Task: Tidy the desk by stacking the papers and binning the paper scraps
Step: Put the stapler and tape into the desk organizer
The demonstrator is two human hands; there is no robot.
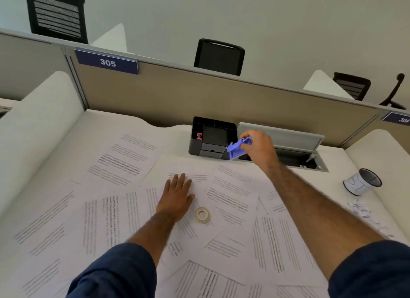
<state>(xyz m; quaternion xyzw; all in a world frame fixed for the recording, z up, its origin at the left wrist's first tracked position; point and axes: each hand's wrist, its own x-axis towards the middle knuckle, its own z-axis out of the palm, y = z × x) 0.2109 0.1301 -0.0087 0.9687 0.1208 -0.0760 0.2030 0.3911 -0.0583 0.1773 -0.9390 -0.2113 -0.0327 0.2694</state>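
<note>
Clearly the step in hand is to clear loose tools off the sheets before any stacking. The right hand [259, 146] holds a purple tool [238, 147] with fingers and thumb curled round its rear end, just at the front right corner of the organizer [210, 137], which stands at the back of the desk [104, 124]. What the tool is exactly, I cannot tell.

The left hand [177, 197] lies flat, fingers straight and together, and holds nothing. It presses on the papers [124, 162] in front of the organizer, nearer to the person. The papers are spread as many overlapping sheets at all angles, from the organizer down to the near edge. A tape roll [202, 213] lies on them just beside the left thumb, also in front of the organizer. The scraps [360, 209] lie in a small heap well to the right of the organizer, beside a mesh cup [360, 183] with a hand-written label.

To do this step well, I think the tool should go down into an open compartment of the organizer — not on its edge — and be let go only when it rests. The flat left hand is useful: it stops the sheets from sliding while the body leans forward. The tape should come off next, because a roll under a stack makes it uneven. Nothing is stacked yet and no scrap is binned, so the task is near its beginning.
</note>
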